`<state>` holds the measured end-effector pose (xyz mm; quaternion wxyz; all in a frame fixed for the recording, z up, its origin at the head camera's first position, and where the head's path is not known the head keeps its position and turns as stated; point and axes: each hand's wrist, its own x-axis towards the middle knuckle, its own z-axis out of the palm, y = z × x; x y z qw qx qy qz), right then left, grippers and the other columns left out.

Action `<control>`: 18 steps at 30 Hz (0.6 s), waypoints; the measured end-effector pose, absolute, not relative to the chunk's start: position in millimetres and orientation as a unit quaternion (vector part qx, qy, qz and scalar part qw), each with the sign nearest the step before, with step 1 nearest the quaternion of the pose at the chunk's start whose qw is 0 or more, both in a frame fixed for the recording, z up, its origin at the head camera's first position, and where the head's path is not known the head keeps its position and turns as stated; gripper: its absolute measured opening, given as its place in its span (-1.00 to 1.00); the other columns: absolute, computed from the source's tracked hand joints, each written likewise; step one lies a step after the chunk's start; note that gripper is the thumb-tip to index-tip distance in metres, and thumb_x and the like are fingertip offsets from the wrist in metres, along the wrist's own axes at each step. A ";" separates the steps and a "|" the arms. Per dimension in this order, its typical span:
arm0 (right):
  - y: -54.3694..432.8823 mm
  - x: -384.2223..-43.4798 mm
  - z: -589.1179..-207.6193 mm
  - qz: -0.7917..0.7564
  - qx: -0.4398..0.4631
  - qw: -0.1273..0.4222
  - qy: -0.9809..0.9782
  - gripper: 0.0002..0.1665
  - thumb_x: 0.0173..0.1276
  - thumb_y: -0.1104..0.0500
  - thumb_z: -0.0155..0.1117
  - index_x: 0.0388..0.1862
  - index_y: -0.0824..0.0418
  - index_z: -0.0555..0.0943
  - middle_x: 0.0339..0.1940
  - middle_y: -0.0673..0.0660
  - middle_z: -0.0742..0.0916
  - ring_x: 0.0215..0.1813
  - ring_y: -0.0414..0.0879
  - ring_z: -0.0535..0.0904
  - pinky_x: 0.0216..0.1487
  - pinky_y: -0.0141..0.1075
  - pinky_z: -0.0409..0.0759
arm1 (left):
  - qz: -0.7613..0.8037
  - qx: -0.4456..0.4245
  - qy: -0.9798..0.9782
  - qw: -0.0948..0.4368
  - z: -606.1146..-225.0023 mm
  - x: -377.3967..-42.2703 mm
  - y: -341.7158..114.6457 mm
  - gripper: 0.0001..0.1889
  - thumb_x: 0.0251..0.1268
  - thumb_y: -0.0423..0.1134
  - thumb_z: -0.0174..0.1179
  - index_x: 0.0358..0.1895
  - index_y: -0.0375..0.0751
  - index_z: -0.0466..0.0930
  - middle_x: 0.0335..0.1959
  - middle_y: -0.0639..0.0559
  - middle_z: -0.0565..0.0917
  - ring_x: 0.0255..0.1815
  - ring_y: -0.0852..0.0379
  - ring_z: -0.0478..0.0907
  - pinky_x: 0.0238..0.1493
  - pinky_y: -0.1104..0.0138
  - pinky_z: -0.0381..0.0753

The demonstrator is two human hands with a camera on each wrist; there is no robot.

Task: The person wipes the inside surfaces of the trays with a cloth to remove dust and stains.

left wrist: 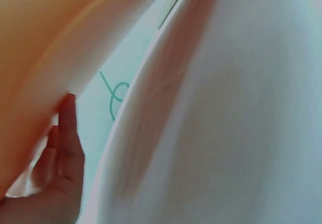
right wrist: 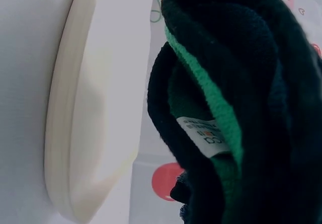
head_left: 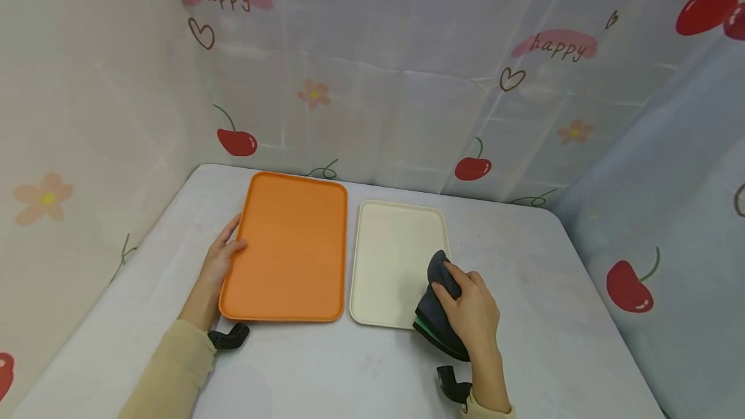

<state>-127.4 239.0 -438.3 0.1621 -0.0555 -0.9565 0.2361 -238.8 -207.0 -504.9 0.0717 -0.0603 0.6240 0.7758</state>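
My left hand [head_left: 221,256] grips the left edge of an orange tray [head_left: 288,247], with the thumb on the rim and the other fingers at its outer side. In the left wrist view the fingers [left wrist: 70,148] reach up against the tray's wall [left wrist: 55,78]. My right hand [head_left: 474,309] pinches a folded cloth [head_left: 435,309], dark grey outside with a green layer and black edging. The right wrist view shows the cloth's green fold [right wrist: 216,98] and a white printed label [right wrist: 204,136]. The cloth overlaps the lower right corner of a cream tray [head_left: 396,257].
Both trays stand side by side on a white table [head_left: 326,367], the orange one on the left. A white curtain [head_left: 384,115] printed with cherries, flowers and hearts hangs behind the table and along both sides.
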 end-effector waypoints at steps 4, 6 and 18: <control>240.2 -126.7 -435.4 0.236 -0.049 0.176 -0.954 -0.44 0.23 0.03 0.43 0.21 0.11 0.63 -0.32 0.22 0.61 -0.56 -0.11 0.33 -0.58 -0.32 0.28 | 0.826 -0.052 0.559 0.059 -495.2 -232.7 -195.1 -0.34 0.53 -0.27 -0.03 0.56 0.31 0.00 0.11 0.40 0.48 -0.08 0.38 0.53 -0.09 0.49 0.56; 240.6 -127.3 -431.9 0.236 -0.044 0.186 -0.953 -0.45 0.22 0.04 0.44 0.20 0.12 0.63 -0.32 0.22 0.62 -0.56 -0.11 0.33 -0.58 -0.32 0.27 | 0.837 -0.044 0.544 0.051 -490.1 -230.2 -188.9 -0.36 0.54 -0.26 -0.04 0.56 0.28 0.01 0.12 0.40 0.49 -0.06 0.38 0.54 -0.07 0.50 0.56; 229.4 -156.8 -388.0 0.238 0.006 0.256 -0.937 -0.46 0.22 0.01 0.44 0.19 0.09 0.65 -0.32 0.22 0.61 -0.47 -0.01 0.41 -0.51 -0.25 0.32 | 0.846 0.008 0.533 0.008 -462.4 -222.9 -159.8 -0.40 0.55 -0.17 -0.04 0.56 0.20 0.05 0.58 0.22 0.03 0.16 0.43 0.44 0.09 0.58 0.49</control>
